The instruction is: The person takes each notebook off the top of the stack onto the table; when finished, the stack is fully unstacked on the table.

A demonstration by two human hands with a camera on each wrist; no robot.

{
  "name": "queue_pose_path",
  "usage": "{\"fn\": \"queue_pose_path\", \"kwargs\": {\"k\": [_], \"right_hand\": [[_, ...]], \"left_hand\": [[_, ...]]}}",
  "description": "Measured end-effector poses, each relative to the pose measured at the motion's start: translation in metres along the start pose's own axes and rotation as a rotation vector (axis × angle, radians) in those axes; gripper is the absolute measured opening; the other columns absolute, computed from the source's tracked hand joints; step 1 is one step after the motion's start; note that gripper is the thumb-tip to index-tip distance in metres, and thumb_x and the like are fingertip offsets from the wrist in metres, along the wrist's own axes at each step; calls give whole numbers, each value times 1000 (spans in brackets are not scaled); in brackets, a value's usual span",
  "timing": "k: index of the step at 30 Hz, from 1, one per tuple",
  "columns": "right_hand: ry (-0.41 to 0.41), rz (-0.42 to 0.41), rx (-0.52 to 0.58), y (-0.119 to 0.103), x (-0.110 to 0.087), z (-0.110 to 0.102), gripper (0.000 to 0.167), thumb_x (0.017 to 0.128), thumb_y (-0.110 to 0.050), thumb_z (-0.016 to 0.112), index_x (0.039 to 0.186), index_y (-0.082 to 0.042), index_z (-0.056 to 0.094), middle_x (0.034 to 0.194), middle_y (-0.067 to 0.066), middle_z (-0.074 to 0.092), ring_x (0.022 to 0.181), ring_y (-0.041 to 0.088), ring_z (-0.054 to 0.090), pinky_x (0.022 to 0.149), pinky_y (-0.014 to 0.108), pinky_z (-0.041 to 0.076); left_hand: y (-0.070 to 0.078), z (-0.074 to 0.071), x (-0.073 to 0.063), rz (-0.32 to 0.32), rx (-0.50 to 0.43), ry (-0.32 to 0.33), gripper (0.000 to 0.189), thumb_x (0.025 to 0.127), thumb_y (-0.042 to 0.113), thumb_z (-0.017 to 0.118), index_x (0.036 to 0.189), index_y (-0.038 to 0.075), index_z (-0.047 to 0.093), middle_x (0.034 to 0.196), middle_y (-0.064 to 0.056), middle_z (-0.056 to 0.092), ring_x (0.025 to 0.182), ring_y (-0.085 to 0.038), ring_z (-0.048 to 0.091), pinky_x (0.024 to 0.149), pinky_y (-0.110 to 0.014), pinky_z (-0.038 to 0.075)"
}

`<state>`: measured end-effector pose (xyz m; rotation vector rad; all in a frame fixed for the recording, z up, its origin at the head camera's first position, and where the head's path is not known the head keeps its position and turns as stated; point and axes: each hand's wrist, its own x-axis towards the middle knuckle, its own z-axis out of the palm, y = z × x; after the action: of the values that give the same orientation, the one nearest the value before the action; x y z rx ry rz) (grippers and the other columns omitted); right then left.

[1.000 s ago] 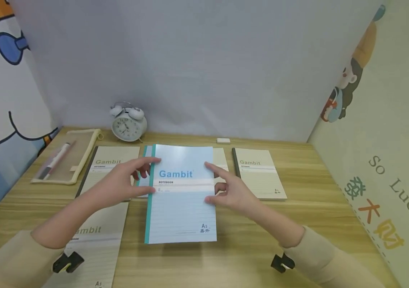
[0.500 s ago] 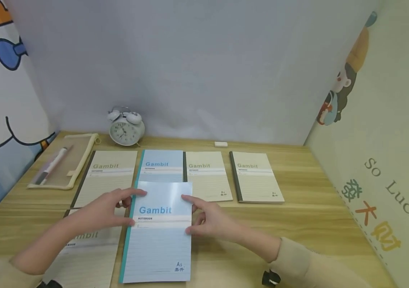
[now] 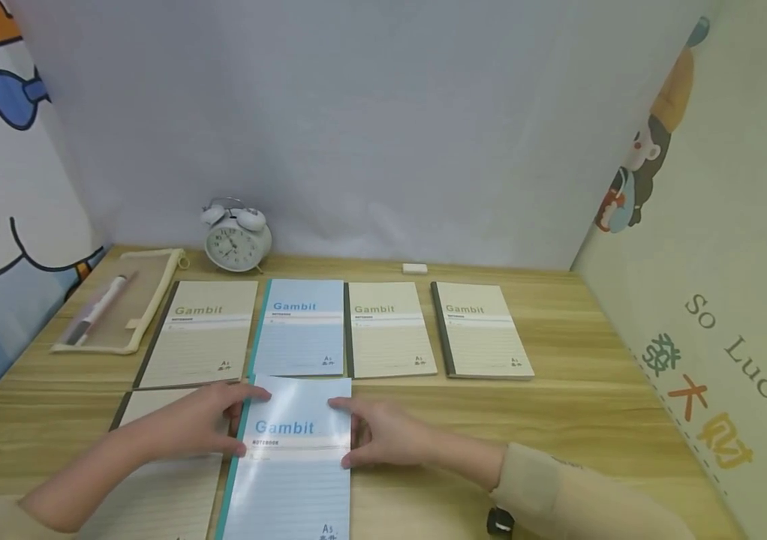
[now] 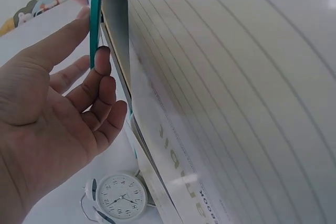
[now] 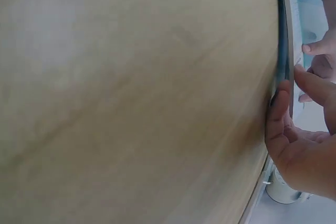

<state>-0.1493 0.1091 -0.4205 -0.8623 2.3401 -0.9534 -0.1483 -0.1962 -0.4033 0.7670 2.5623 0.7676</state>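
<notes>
In the head view, between both hands near the front of the bench (image 3: 593,420): a blue notebook (image 3: 292,491), cover up, green spine to the left. At the spine, the left hand (image 3: 203,421), in a narrow pinch; at the opposite long edge, the right hand (image 3: 389,432), in a similar pinch. Lies directly in front of a second blue notebook (image 3: 302,341), facing ends very near; touching or apart, impossible to tell. Just to the left, a front beige notebook (image 3: 163,499), partly hidden. Across the back row, left to right: a left beige notebook (image 3: 203,337), the second blue notebook, a middle beige notebook (image 3: 390,341) and, past a narrow gap, a far-right beige notebook (image 3: 481,341). Farther back, an upright alarm clock (image 3: 231,246) and a small white block (image 3: 414,268); at far left, a see-through pouch (image 3: 143,300) with a marker (image 3: 103,304).

By the look of things, a tidy layout well advanced: four notebooks already down in back, one in front. Seemingly left: the blue notebook, not yet let go. Any others out of sight: impossible to tell.

In the left wrist view, thumb and curled fingers at the green spine, with lined beige cover filling the right side.

In the right wrist view, one digit over the cover, another under the edge; dark gap below, so perhaps not yet flat on the bench.
</notes>
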Motion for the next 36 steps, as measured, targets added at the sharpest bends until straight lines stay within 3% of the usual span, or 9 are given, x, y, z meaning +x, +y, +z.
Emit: {"fn": "queue_pose_path", "kwargs": {"k": [7,14,20,22,24,26,29,31,36], "right_hand": [[-36,-38,-78,1,9,1,79,72,-16,83,139,-6,43,75,-7,56,58,-2,50,57,14,46],[-65,-50,-137,3,16,-1,74,73,-19,82,137,-6,47,65,-9,49,56,-2,43,55,12,39],[-75,-51,-83,4,16,-3,73,74,-17,82,137,-6,47,65,-9,48,56,-1,43,55,12,39],[-83,-56,-40,5,15,-6,72,74,-16,81,137,-6,46,66,-8,50,57,-1,44,55,13,39],[-93,-61,1,6,13,-10,72,75,-16,80,138,-7,45,69,-7,52,59,0,46,56,13,41],[-100,-70,18,6,10,-15,73,76,-16,80,139,-9,44,72,-6,54,61,1,47,57,14,42],[-86,-88,7,5,4,-25,74,76,-17,79,141,-11,43,75,-5,57,62,2,49,58,17,46],[-62,-100,-24,4,0,-34,75,77,-18,79,141,-13,42,76,-5,58,62,3,50,59,18,47],[12,-104,-102,-3,-12,-63,74,78,-22,78,142,-23,41,79,-8,58,64,5,53,61,21,49]], "left_hand": [[-4,7,-2,-26,17,-31,71,72,40,79,130,9,53,74,9,49,65,-5,38,58,-22,33],[-3,10,-2,-40,92,0,66,71,36,80,127,9,56,69,12,48,65,-6,37,58,-21,32],[-1,9,-1,-59,98,-7,65,71,35,81,127,11,57,70,11,48,66,-6,38,59,-22,32],[0,6,0,-49,118,-2,65,71,34,81,127,12,57,71,12,48,67,-5,39,61,-24,34],[1,1,1,-35,137,9,64,72,32,81,128,12,57,70,13,49,67,-5,40,75,-28,43],[5,-6,2,-29,151,20,63,73,30,80,129,13,56,71,15,49,69,-6,41,79,-32,43],[12,-18,4,-19,148,34,62,76,26,79,132,13,55,73,14,51,74,-11,43,80,-32,43],[18,-26,6,2,147,42,63,77,25,78,133,13,54,76,12,52,79,-14,42,67,-27,39],[35,-42,14,64,163,72,61,78,25,77,133,13,53,86,12,56,84,-14,44,69,-27,43]]}}
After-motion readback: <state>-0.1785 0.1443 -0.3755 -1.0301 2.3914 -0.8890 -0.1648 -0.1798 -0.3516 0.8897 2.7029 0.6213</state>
